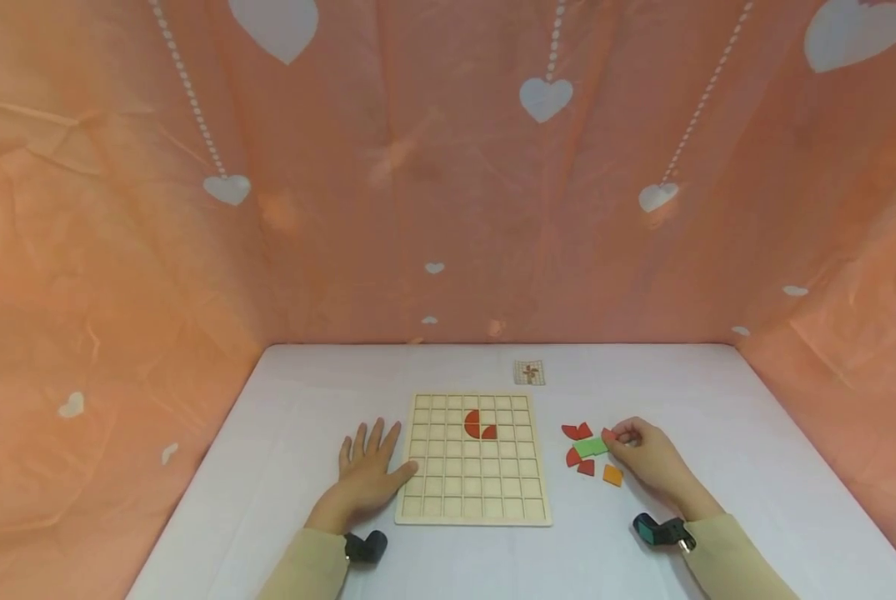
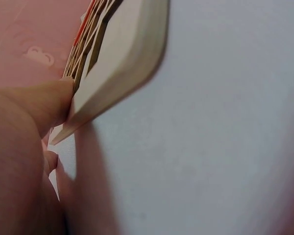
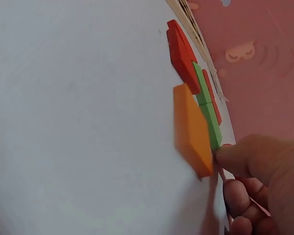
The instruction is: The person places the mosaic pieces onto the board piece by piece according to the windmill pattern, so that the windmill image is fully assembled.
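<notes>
A wooden grid board (image 1: 470,486) lies mid-table, with red quarter-circle pieces (image 1: 473,423) set in its upper cells. My left hand (image 1: 367,477) rests spread on the table at the board's left side, its thumb (image 2: 49,105) on the board's edge. To the right of the board, my right hand (image 1: 652,454) pinches a red piece (image 1: 608,435) between thumb and fingers. Near those fingertips lie green pieces (image 1: 590,447), loose red quarter-circle pieces (image 1: 586,468) and an orange square piece (image 3: 190,132). In the right wrist view the pinched piece is mostly hidden by the thumb.
A small pattern card (image 1: 529,372) with a grid and a reddish-brown figure lies behind the board. White cloth (image 1: 327,375) covers the table. Orange-pink curtains with hearts (image 1: 448,208) stand at the back and both sides.
</notes>
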`<state>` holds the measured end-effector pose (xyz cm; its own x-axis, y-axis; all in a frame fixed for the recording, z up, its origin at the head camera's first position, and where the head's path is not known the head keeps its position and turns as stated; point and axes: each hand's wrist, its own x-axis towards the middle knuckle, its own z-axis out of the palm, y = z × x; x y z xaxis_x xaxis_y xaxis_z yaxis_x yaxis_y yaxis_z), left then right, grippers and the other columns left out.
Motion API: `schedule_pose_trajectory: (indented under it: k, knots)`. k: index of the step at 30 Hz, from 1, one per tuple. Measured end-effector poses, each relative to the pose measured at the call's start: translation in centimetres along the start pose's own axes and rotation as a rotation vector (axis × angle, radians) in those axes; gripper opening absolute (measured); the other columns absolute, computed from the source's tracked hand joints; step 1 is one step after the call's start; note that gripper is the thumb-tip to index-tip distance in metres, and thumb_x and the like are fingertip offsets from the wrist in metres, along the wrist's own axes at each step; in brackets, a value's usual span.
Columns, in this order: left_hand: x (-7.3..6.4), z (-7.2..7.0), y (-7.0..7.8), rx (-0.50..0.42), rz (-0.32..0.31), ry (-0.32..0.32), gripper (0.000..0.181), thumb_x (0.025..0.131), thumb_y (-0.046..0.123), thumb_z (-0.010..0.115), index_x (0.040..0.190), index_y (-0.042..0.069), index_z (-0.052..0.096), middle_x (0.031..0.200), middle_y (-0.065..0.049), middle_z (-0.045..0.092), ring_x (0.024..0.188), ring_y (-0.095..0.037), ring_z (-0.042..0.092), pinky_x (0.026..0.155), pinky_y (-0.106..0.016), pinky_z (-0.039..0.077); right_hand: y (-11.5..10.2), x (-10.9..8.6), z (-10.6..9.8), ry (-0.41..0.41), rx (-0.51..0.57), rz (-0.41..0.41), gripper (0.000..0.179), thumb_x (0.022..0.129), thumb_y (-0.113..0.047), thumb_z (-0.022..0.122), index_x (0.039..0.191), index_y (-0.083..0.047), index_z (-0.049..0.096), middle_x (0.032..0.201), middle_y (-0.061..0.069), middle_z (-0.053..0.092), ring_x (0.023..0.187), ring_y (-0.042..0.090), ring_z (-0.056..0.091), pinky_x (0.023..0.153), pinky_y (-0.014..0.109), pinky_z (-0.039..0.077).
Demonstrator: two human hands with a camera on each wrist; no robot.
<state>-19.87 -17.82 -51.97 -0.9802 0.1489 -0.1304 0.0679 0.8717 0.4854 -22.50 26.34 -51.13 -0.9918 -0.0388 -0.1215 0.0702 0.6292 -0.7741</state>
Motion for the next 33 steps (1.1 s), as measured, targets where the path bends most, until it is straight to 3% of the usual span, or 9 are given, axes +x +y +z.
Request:
schedule_pose_trajectory:
  k: [7,14,28,33]
  knots:
    - [-0.1,-0.6,0.4,-0.009,0.000,-0.005,0.077,0.096,0.050,0.050,0.154,0.008,0.022,0.160,-0.020,0.005,0.144,-0.042,-0.008,0.110,-0.058,-0.013,-0.1,0.1,0.1,0.013,-0.028,0.011,0.033,0.093,-0.030,0.066,0.112,-0.005,0.057,0.099,0.009,0.057,0.093,0.026,0.050,0.075,0.032,0.048]
    - [-0.3,-0.2,0.1,-0.002,-0.018,-0.022,0.077,0.096,0.052,0.050,0.154,0.009,0.023,0.160,-0.020,0.006,0.144,-0.043,-0.008,0.110,-0.060,-0.012,-0.2,-0.2,0.4,-0.023,0.009,0.060,0.028,0.093,-0.025,0.066,0.110,-0.005,0.056,0.100,0.010,0.057,0.094,0.026,0.050,0.076,0.031,0.048]
    - [-0.2,-0.2,0.4,-0.021,-0.022,-0.021,0.077,0.096,0.051,0.051,0.154,0.009,0.024,0.160,-0.020,0.006,0.144,-0.042,-0.008,0.110,-0.059,-0.013,-0.4,-0.4,-0.6,-0.006,0.014,0.012,0.029,0.095,-0.030,0.063,0.107,-0.005,0.056,0.102,0.010,0.059,0.097,0.027,0.050,0.081,0.034,0.047]
    - [-0.2,-0.2,0.4,-0.026,-0.015,-0.005,0.077,0.095,0.050,0.051,0.154,0.008,0.024,0.160,-0.020,0.006,0.144,-0.042,-0.008,0.110,-0.058,-0.014,-1.0,-0.5,-0.9,0.005,0.047,-0.009,0.029,0.095,-0.028,0.062,0.108,-0.003,0.054,0.101,0.011,0.060,0.094,0.027,0.050,0.073,0.032,0.047]
